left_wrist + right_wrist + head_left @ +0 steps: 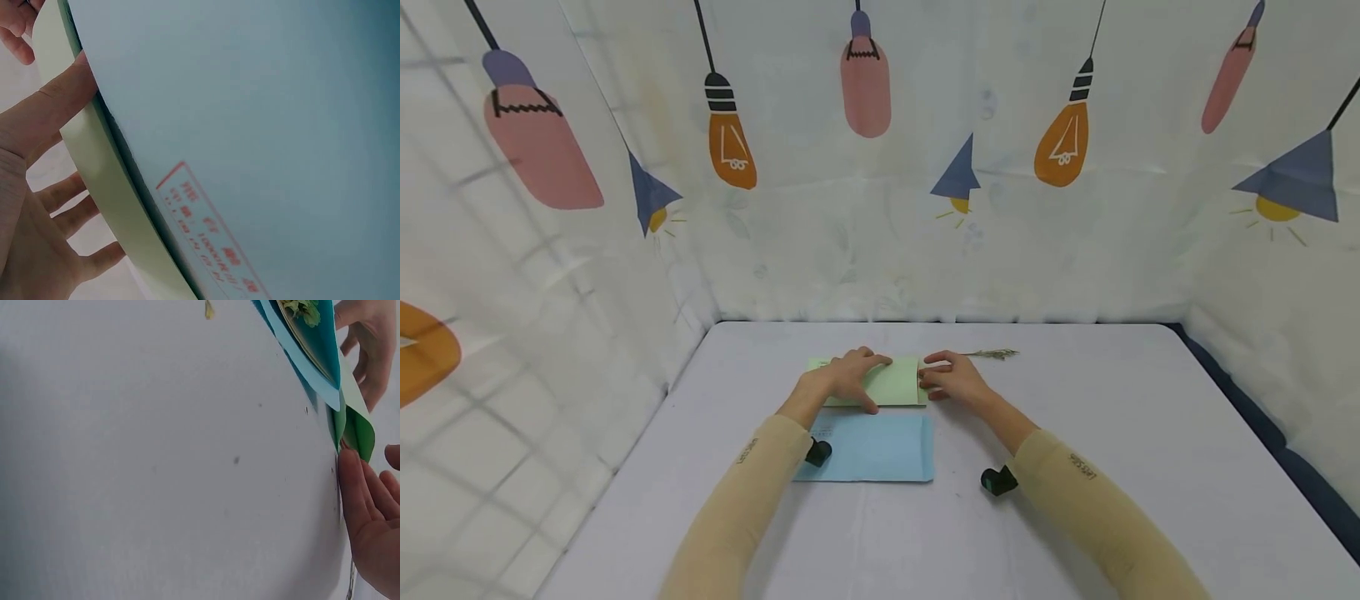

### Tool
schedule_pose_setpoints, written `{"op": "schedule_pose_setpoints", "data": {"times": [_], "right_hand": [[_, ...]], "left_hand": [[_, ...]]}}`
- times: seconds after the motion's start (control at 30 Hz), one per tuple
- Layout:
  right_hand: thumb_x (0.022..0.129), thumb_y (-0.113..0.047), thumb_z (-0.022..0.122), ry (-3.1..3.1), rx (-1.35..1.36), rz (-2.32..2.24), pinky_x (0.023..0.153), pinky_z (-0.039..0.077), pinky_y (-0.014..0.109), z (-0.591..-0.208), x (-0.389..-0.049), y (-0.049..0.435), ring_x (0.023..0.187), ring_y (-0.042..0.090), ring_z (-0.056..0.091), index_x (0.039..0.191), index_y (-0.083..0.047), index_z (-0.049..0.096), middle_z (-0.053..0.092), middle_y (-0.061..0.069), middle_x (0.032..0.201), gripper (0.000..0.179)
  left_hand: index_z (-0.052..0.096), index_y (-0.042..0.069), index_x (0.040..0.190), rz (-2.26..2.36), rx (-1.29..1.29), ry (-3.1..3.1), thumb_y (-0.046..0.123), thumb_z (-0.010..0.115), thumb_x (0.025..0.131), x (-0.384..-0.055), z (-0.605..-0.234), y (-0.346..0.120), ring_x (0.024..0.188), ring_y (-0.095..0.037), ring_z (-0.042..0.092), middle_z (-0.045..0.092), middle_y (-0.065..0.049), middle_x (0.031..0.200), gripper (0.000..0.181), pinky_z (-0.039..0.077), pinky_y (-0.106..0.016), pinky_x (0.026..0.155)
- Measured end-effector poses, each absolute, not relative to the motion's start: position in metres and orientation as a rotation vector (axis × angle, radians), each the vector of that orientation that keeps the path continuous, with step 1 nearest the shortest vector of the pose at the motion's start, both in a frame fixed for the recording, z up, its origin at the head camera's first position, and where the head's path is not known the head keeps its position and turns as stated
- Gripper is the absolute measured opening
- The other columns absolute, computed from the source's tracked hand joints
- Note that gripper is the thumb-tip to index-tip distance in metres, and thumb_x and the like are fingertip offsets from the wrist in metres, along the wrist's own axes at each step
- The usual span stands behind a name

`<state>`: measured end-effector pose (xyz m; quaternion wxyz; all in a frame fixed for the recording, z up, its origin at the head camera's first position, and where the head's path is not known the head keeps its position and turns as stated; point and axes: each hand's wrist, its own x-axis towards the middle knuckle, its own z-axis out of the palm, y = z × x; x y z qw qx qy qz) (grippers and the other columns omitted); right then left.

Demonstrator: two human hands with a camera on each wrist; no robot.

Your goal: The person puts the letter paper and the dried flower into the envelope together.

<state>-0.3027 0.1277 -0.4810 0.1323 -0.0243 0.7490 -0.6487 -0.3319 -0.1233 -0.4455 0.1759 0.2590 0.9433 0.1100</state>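
Note:
A pale green envelope lies behind a light blue envelope on the table. My left hand spans the green envelope from above, thumb at its near edge and fingers at the far edge. In the right wrist view the mouth of the green envelope bulges apart. Fingertips of my right hand reach to this mouth, the thumb standing off from it. Inside the mouth of the blue envelope sits a dried pale green flower. Red print marks the face of the blue envelope.
Beyond my right hand lies a dried sprig on the white tabletop. A small petal is on the cloth. White curtains printed with lamps stand behind the table and along both sides.

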Motion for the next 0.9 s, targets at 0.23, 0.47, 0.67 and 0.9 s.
{"op": "schedule_pose_setpoints", "data": {"times": [0.23, 0.47, 0.67, 0.9], "right_hand": [[0.102, -0.010, 0.065, 2.249, -0.127, -1.806, 0.083, 0.059, 0.039, -0.477, -0.300, 0.151, 0.107, 0.032, 0.068, 0.132, 0.007, 0.057, 0.067, 0.022, 0.122, 0.036], [0.102, -0.012, 0.065, 2.368, -0.196, -1.662, 0.084, 0.058, 0.040, -0.473, -0.294, 0.184, 0.102, 0.030, 0.068, 0.128, 0.008, 0.061, 0.069, 0.019, 0.115, 0.033], [0.103, -0.013, 0.064, 2.390, -0.214, -1.635, 0.087, 0.057, 0.041, -0.471, -0.291, 0.212, 0.104, 0.032, 0.067, 0.131, 0.009, 0.059, 0.068, 0.020, 0.119, 0.036], [0.105, -0.014, 0.060, 2.453, -0.148, -1.604, 0.087, 0.057, 0.038, -0.464, -0.295, 0.238, 0.109, 0.033, 0.064, 0.134, 0.010, 0.058, 0.063, 0.025, 0.126, 0.037]], "left_hand": [[0.042, 0.025, 0.158, 0.327, 0.754, 2.675, 0.039, 0.089, 0.080, -0.330, -0.444, -0.124, 0.138, -0.034, 0.040, 0.039, -0.012, 0.154, 0.092, 0.035, -0.063, 0.108], [0.041, 0.025, 0.158, 0.331, 0.778, 2.677, 0.039, 0.089, 0.080, -0.330, -0.447, -0.126, 0.137, -0.034, 0.040, 0.039, -0.012, 0.153, 0.093, 0.037, -0.062, 0.106], [0.041, 0.027, 0.158, 0.317, 0.785, 2.681, 0.040, 0.089, 0.080, -0.329, -0.448, -0.128, 0.137, -0.033, 0.041, 0.040, -0.011, 0.153, 0.092, 0.038, -0.060, 0.105], [0.041, 0.027, 0.158, 0.331, 0.781, 2.684, 0.041, 0.089, 0.080, -0.328, -0.447, -0.128, 0.137, -0.034, 0.041, 0.039, -0.012, 0.154, 0.092, 0.038, -0.061, 0.106]]}}
